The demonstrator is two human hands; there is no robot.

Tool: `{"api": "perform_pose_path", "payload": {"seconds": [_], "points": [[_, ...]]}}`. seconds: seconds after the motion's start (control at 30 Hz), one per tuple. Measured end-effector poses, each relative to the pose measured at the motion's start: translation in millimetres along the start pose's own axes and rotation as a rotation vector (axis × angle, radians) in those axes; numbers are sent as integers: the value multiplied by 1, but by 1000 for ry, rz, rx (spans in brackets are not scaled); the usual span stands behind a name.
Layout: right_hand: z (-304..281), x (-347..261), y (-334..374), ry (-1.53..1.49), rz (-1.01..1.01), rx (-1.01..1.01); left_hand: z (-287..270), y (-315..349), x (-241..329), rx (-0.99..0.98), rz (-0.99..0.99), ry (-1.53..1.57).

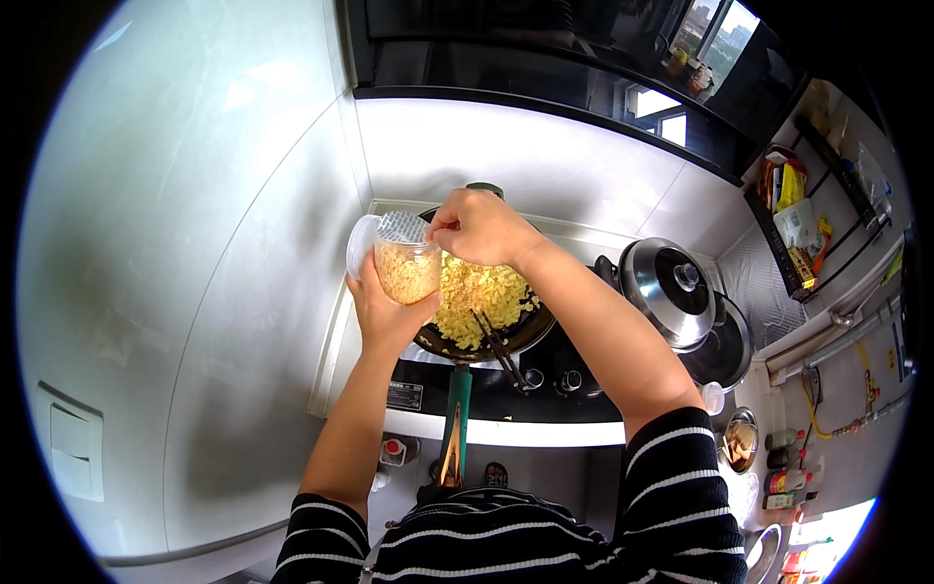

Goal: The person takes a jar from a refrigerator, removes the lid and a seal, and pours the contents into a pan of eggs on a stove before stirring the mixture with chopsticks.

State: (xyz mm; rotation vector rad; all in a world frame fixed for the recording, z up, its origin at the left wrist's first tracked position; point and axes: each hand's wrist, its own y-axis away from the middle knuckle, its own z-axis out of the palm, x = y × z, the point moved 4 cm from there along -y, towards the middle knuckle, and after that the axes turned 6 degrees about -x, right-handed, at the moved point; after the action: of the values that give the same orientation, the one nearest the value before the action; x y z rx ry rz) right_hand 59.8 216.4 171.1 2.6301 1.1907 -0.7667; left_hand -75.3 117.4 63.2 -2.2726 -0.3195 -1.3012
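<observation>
Wearer's striped shirt (486,540) and both forearms filled the near edge. The green handle (456,414) of the frying pan (531,334) pointed toward the body, across the front edge of the stove (418,374).

Left hand (387,316): wrapped around a clear jar (409,275), grasping it above the left part of the pan. Jar stood nearly upright, with pale yellowish bits inside; a round whitish lid (362,246) stood open at its left side.

Right hand (484,229): reached across the pan, fingers curled, tips at the right side of the jar's mouth. Could not tell whether they pinched anything.

Pan sat on the left part of the stove and held a heap of yellow, crumbly food (479,300). Dark chopsticks (499,348) lay with their tips in the food, over the pan's near rim.

To the right: a pot with a shiny lid (669,290), beside a dark second pan (725,348). Farther off: a white wall (486,146), then a glossy black cupboard (467,63) above.
</observation>
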Motion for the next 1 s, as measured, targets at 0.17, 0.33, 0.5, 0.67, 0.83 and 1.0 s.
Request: {"api": "perform_pose_path", "payload": {"seconds": [0.17, 0.33, 0.5, 0.67, 0.83, 1.0], "points": [[-2, -2, -2, 88, 59, -44, 9, 0, -6, -56, -43, 125], [5, 13, 0, 16, 13, 80, 10, 5, 1, -57, 12, 122], [0, 6, 4, 65, -34, -32, 10, 12, 12, -81, 151, -63], [0, 3, -7, 57, 138, -338, 10, 14, 20, -35, 227, -167], [4, 23, -17, -27, 148, -414, 18, 9, 25, 1, 299, -194], [14, 48, -23, -23, 189, -460, 30, 4, 18, -36, 330, -235]]}}
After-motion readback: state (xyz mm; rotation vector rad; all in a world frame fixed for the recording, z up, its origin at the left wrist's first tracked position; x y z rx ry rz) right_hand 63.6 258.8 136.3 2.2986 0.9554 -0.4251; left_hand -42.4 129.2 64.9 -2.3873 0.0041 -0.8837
